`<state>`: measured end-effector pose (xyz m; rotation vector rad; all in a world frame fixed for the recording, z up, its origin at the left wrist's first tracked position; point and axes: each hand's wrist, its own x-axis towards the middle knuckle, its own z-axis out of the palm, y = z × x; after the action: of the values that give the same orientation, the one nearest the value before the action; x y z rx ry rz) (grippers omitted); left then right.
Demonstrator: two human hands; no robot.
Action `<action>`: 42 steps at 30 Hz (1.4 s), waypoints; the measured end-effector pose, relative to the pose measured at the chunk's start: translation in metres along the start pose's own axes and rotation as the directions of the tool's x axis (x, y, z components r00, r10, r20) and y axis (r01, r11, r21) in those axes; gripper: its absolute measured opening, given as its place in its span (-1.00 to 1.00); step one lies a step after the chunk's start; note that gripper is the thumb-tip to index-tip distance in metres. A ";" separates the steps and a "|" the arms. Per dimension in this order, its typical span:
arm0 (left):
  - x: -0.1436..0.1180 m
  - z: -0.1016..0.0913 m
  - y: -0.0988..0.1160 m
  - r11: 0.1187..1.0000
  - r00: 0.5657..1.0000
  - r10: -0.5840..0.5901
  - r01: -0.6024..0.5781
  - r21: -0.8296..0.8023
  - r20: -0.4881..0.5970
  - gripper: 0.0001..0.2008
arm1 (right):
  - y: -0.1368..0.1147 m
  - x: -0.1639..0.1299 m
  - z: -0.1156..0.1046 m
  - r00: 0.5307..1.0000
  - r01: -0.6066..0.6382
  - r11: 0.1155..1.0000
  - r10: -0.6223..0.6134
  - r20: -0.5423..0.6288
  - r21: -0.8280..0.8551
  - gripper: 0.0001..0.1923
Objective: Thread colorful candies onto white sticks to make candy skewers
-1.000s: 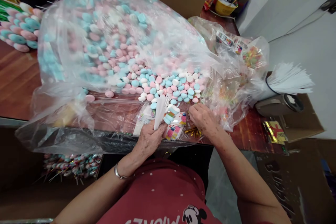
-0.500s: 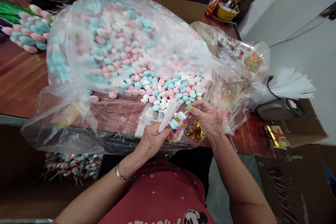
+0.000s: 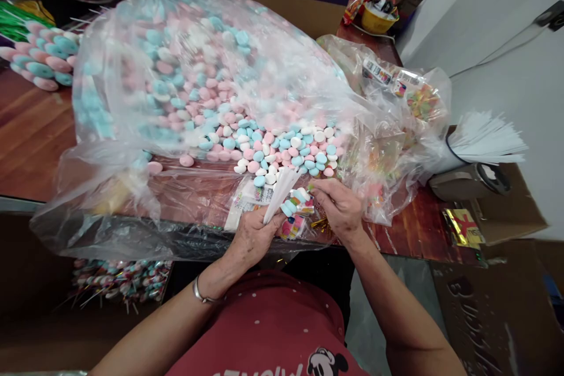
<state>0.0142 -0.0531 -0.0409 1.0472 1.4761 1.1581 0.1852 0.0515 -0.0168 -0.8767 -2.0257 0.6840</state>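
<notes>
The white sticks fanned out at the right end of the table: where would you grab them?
Probably at the narrow banded neck of the white sticks, where a dark band cinches them tight. The far ends splay into a loose fan toward the right, so come from above or from the near side, at the band.

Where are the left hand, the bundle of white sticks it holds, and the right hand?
left hand [image 3: 252,236], head view, back of the hand
bundle of white sticks [image 3: 282,187], head view, mid-length
right hand [image 3: 339,207], head view, knuckles
</notes>
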 end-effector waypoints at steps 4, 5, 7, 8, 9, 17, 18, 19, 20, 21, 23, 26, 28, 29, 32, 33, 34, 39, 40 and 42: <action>-0.001 0.001 0.001 1.000 1.000 0.021 -0.021 0.014 -0.023 -0.63 | -0.002 -0.010 0.010 0.984 0.134 0.974 -0.153 -0.093 -0.182 -0.74; -0.001 0.001 0.001 1.000 0.999 0.026 -0.025 0.019 -0.024 -0.63 | -0.002 -0.012 0.012 0.977 0.162 0.962 -0.188 -0.105 -0.220 -0.73; -0.001 0.001 0.000 0.999 0.999 0.032 -0.031 0.026 -0.023 -0.63 | -0.001 -0.013 0.015 0.956 0.214 0.930 -0.262 -0.130 -0.300 -0.72; -0.001 0.001 0.000 0.999 0.999 0.034 -0.033 0.026 -0.020 -0.63 | -0.001 -0.013 0.016 0.947 0.232 0.913 -0.292 -0.138 -0.336 -0.72; -0.001 0.001 -0.001 0.999 0.999 0.037 -0.037 0.023 -0.017 -0.63 | -0.001 -0.013 0.017 0.940 0.243 0.900 -0.311 -0.142 -0.362 -0.73; -0.002 0.001 -0.004 0.998 0.998 0.062 -0.062 0.024 -0.002 -0.63 | 0.000 -0.014 0.021 0.953 0.187 0.944 -0.242 -0.182 -0.273 -0.79; -0.002 0.001 -0.005 0.998 0.998 0.067 -0.067 0.019 -0.001 -0.63 | -0.001 -0.015 0.021 0.954 0.182 0.948 -0.235 -0.188 -0.260 -0.78; -0.002 0.001 -0.007 0.997 0.997 0.071 -0.071 0.014 -0.004 -0.63 | -0.001 -0.015 0.022 0.954 0.179 0.951 -0.230 -0.191 -0.250 -0.78; -0.002 0.002 -0.010 0.997 0.997 0.074 -0.074 0.009 -0.007 -0.64 | -0.002 -0.016 0.022 0.955 0.179 0.953 -0.228 -0.189 -0.243 -0.77; -0.001 0.002 -0.012 0.997 0.997 0.075 -0.075 0.005 -0.011 -0.64 | -0.003 -0.016 0.023 0.957 0.180 0.955 -0.226 -0.184 -0.237 -0.76; -0.001 0.003 -0.017 0.998 0.997 0.070 -0.070 0.000 -0.021 -0.64 | -0.004 -0.016 0.024 0.960 0.187 0.958 -0.225 -0.167 -0.217 -0.75; 0.001 0.003 -0.019 0.998 0.998 0.060 -0.060 0.001 -0.037 -0.63 | -0.008 -0.014 0.022 0.974 0.149 0.978 -0.171 -0.151 -0.143 -0.75; 0.001 0.002 -0.017 0.998 0.998 0.058 -0.058 0.008 -0.034 -0.63 | -0.010 -0.010 0.017 0.991 0.060 0.995 -0.068 -0.111 -0.079 -0.78; 0.001 0.001 -0.015 0.998 0.998 0.058 -0.058 0.015 -0.028 -0.63 | -0.010 -0.008 0.014 0.997 0.002 0.999 -0.005 -0.077 -0.043 -0.80; 0.001 0.000 -0.012 0.997 0.998 0.061 -0.061 0.039 -0.013 -0.62 | -0.011 0.000 0.007 0.980 -0.193 0.978 0.189 0.054 0.083 -0.84; 0.000 0.000 -0.011 0.997 0.998 0.062 -0.062 0.042 -0.010 -0.61 | -0.010 0.002 0.006 0.967 -0.251 0.958 0.242 0.080 0.137 -0.84; 0.000 0.001 -0.010 0.997 0.998 0.061 -0.061 0.042 -0.010 -0.61 | -0.009 0.003 0.005 0.954 -0.298 0.933 0.285 0.091 0.200 -0.84; -0.001 0.001 -0.007 0.999 0.999 0.032 -0.032 0.034 -0.016 -0.61 | -0.005 0.004 0.012 0.905 -0.362 0.755 0.425 0.013 0.547 -0.86; -0.001 0.001 -0.006 0.999 1.000 0.028 -0.027 0.036 -0.014 -0.61 | -0.004 0.003 0.014 0.894 -0.361 0.723 0.447 0.000 0.589 -0.86; 0.000 0.001 -0.005 0.999 1.000 0.026 -0.026 0.039 -0.010 -0.61 | -0.003 0.002 0.016 0.880 -0.368 0.678 0.476 0.001 0.637 -0.86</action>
<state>0.0149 -0.0543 -0.0456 1.0910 1.5022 1.1589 0.1693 0.0488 -0.0220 -0.9538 -1.2878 1.3992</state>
